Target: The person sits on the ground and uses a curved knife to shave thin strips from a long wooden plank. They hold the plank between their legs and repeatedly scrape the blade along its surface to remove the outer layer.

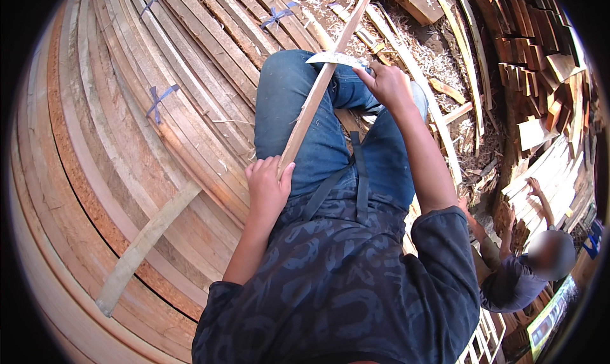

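Slat across your lap: your left hand clamped on its near end, right hand gripping a blade against it.

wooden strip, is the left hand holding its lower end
Yes, the left hand grips the lower end of the wooden strip resting across the lap.

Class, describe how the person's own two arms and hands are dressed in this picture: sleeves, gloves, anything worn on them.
Both hands are bare: no gloves on the left hand or the right hand, and no watch, ring or band shows. The forearms are uncovered. The sleeves belong to a dark navy top with a lighter blue-grey curved pattern; they end around the elbows, loose and wide at the cuff.
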Motion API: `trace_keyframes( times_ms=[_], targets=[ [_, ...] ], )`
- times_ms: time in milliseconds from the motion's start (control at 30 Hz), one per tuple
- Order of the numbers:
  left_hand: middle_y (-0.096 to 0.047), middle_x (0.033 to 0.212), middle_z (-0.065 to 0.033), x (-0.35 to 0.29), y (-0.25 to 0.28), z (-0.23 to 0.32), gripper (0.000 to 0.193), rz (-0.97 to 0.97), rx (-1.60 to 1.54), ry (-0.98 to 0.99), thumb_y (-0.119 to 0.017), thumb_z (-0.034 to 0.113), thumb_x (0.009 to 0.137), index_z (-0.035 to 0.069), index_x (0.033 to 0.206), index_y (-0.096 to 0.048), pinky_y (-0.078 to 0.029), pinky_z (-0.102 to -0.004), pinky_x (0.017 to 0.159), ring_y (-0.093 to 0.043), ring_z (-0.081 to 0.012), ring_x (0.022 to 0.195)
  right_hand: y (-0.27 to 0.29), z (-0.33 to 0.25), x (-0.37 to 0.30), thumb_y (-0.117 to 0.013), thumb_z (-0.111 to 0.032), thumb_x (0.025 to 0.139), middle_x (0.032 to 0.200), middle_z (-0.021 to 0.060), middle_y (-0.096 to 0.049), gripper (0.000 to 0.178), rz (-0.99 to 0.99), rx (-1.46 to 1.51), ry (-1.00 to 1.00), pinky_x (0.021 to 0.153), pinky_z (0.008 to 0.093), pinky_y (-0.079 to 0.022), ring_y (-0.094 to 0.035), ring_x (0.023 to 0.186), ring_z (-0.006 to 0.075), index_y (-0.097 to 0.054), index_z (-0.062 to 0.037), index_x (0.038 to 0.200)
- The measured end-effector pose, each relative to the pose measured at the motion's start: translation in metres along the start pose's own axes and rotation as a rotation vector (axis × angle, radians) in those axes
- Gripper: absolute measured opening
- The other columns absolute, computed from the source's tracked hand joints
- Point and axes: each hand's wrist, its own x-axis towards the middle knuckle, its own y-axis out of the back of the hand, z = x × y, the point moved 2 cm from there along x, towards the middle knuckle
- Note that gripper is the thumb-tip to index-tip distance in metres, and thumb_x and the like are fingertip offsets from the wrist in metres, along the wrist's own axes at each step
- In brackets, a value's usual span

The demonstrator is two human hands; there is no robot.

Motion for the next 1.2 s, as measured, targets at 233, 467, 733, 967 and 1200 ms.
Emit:
trace_keyframes(
  times_ms=[233,467,733,967,1200],
  targets=[
    [-0.063,0.086,-0.0178,0.002,0.005,0.005,0.031,-0.017,-0.042,0.008,-0.065,0.022,0.09,-0.007,0.1,-0.065,-0.04,-0.0423,0.085,-0.057,-0.0345,0.085,0.006,0.046,0.032,-0.049,-0.069,0.088,0.069,0.0209,-0.066,0.072,0.015,-0.22,-0.134,0.068,0.0457,-0.054,-0.068,0.07,0.0367,-0.068,-0.0016,0.07],
    [-0.06,0.086,-0.0151,-0.013,0.006,-0.004,0.026,0.009,-0.011,-0.017,-0.065,0.021,0.09,-0.005,0.094,-0.063,-0.038,-0.0421,0.086,-0.055,-0.0331,0.086,0.049,0.155,0.024,-0.047,-0.062,0.092,0.089,0.0282,-0.067,0.069,0.166,0.039,-0.723,0.083,0.0481,-0.048,-0.066,0.091,0.042,-0.071,0.002,0.083],
    [-0.061,0.085,-0.01,-0.014,0.009,-0.008,0.018,0.063,-0.019,-0.038,-0.067,0.019,0.087,0.0,0.089,-0.064,-0.037,-0.041,0.09,-0.057,-0.0288,0.087,0.008,0.16,-0.073,-0.047,-0.053,0.098,0.052,0.0009,-0.043,0.059,0.283,0.514,-0.68,0.045,0.0305,-0.033,-0.039,0.045,0.0135,-0.051,-0.0074,0.061],
    [-0.058,0.082,-0.0061,-0.02,0.032,-0.054,0.011,0.11,0.124,-0.178,-0.071,0.013,0.081,0.005,0.085,-0.064,-0.035,-0.0455,0.099,-0.057,-0.026,0.086,0.028,0.051,-0.046,-0.05,-0.047,0.099,0.067,0.0078,-0.06,0.047,0.496,1.222,-0.608,0.034,0.0234,-0.033,-0.04,0.038,0.0087,-0.051,-0.0066,0.075],
    [-0.057,0.082,-0.0083,-0.035,0.028,-0.09,0.02,0.133,0.123,-0.294,-0.073,0.005,0.068,0.005,0.086,-0.064,-0.039,-0.0465,0.096,-0.056,-0.0284,0.086,0.045,0.041,-0.002,-0.063,-0.031,0.096,0.117,0.017,-0.063,0.033,0.55,1.758,-0.456,0.041,0.024,-0.042,-0.044,0.048,0.0077,-0.049,-0.0026,0.103]
  ],
)
